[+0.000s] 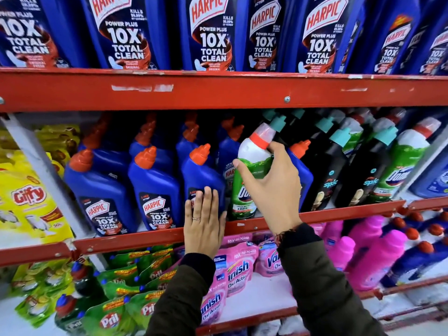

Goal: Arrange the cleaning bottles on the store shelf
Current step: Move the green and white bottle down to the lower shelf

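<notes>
A green and white Domex bottle (244, 187) with a red collar stands at the front of the middle shelf (339, 213), between blue Harpic bottles. My right hand (271, 187) is closed around its upper body and neck. My left hand (204, 221) lies flat, fingers together, against the lower front of a blue Harpic bottle (201, 173) just to the left. Two more blue Harpic bottles (155, 187) with orange caps stand further left in the same row.
Black Spic bottles (324, 175) with teal caps and another Domex bottle (400, 170) fill the right of the shelf. Large Harpic bottles (211, 32) line the shelf above. Below lie pink Vanish pouches (237, 267), pink bottles (378, 258) and green Pril pouches (145, 270). Yellow Giffy packs (29, 197) sit left.
</notes>
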A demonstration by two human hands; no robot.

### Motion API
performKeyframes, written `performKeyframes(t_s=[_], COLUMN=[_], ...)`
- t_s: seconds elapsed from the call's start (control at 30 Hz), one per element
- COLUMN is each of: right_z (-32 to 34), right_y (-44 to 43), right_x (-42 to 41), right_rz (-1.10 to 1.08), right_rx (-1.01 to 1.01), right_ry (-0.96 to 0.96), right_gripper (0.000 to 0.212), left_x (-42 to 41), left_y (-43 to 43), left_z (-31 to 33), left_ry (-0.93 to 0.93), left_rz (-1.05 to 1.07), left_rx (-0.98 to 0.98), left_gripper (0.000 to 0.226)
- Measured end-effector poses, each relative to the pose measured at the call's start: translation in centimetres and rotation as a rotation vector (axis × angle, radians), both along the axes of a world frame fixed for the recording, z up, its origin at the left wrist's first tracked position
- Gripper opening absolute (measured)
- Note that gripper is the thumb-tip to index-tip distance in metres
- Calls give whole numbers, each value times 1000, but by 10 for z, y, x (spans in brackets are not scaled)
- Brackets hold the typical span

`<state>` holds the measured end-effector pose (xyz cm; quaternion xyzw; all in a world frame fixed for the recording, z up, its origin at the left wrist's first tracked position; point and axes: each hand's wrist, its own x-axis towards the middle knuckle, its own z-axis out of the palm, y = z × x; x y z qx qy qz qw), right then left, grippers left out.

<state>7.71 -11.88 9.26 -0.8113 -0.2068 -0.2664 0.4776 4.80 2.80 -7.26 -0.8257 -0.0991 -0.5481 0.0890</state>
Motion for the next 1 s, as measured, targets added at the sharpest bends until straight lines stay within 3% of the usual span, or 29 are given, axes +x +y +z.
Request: performKeyframes(t_s=[0.17,0.33,0.47,0.77,1.0], right_z=[11,5,-43,-204,-245], right_y=[-20,-39,-53,-69,-68], right_x=[-11,-20,-21,-24,-24], right_rz=[39,69,56,149,214], right_rx=[151,132,-4,-304,-330], right_ry=[-99,-53,12,366,457], right_gripper=[62,58,58,55,61], left_x=[0,1,2,-1,-1], left_y=[-1,-1,0,-3,-3], left_z=[0,-1,1,-1,-1], left_ry=[-12,-25,-18,41,46], left_rz=[-2,-9,0,55,46], left_rx=[3,-10,-6,-22,-34], left_gripper=[81,84,85,85,85])
